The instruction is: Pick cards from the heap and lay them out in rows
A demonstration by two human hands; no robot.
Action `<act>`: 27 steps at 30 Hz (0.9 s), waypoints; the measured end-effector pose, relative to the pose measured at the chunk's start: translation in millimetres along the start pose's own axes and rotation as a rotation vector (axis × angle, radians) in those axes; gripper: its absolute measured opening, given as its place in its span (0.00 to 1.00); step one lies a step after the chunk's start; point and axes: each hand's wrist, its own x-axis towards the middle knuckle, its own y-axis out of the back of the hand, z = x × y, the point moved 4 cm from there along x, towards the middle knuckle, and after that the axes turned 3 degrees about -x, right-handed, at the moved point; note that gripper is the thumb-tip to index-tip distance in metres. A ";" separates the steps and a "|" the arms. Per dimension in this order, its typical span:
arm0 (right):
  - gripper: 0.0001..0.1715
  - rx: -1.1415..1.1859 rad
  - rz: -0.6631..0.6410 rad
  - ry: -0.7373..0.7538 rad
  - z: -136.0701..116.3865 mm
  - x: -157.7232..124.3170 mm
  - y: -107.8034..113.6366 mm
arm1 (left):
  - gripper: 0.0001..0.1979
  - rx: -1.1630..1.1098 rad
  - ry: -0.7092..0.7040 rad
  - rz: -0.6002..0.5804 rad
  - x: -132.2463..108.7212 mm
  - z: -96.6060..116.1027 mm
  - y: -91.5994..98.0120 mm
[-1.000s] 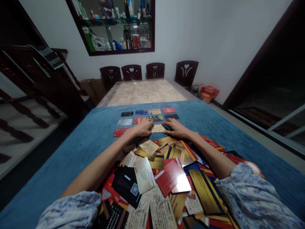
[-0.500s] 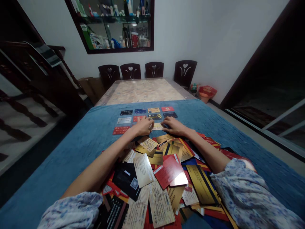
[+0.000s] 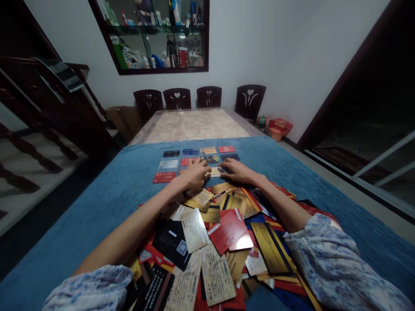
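Both my arms reach forward over a heap of plastic cards on a blue cloth. My left hand and my right hand rest palm-down on either side of a pale yellow card, fingertips touching its ends. Beyond them several cards lie in neat rows, among them a red card at the left and a white card. The heap holds gold, red, black and beige cards, overlapping at all angles.
Past the blue cloth the marble tabletop runs to several dark chairs at the wall. A glass cabinet with bottles hangs above. A dark wooden stair rail stands left; a red bag lies on the floor at right.
Both hands have stayed on the pale yellow card with only slight shifts. The camera view drifted a little, so the card heap sits slightly lower in the picture.
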 end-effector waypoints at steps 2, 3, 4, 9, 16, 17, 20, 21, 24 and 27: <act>0.21 -0.005 0.017 -0.002 -2.0 -0.8 7.6 | 0.14 -0.017 0.003 -0.007 -0.9 5.3 2.7; 0.21 -0.010 0.025 -0.001 -3.2 -1.1 12.0 | 0.14 -0.022 0.002 -0.012 -1.2 8.2 3.8; 0.20 -0.016 0.034 -0.001 -4.6 -1.5 16.7 | 0.15 -0.023 -0.003 -0.016 -1.5 11.2 4.9; 0.15 -0.023 0.084 0.011 -13.7 -3.5 40.3 | 0.16 -0.005 -0.050 -0.009 -1.1 25.9 9.4; 0.12 -0.019 0.044 0.021 -28.4 -12.2 57.7 | 0.15 -0.015 -0.061 -0.008 -4.3 36.8 13.7; 0.12 -0.018 0.031 0.024 -30.0 -14.4 58.5 | 0.15 -0.026 -0.064 -0.009 -5.4 37.3 13.7; 0.12 -0.021 -0.027 0.047 -34.6 -22.5 58.6 | 0.13 -0.071 -0.079 -0.015 -9.6 38.7 12.8; 0.12 -0.023 -0.051 0.062 -36.2 -25.3 57.9 | 0.11 -0.086 -0.089 -0.019 -11.1 39.5 12.2; 0.12 -0.042 -0.116 0.092 -39.0 -32.2 53.0 | 0.09 -0.117 -0.121 -0.043 -15.2 43.3 9.7; 0.12 -0.085 -0.175 0.026 -35.3 -35.5 43.5 | 0.08 -0.118 -0.144 -0.078 -17.1 47.1 5.6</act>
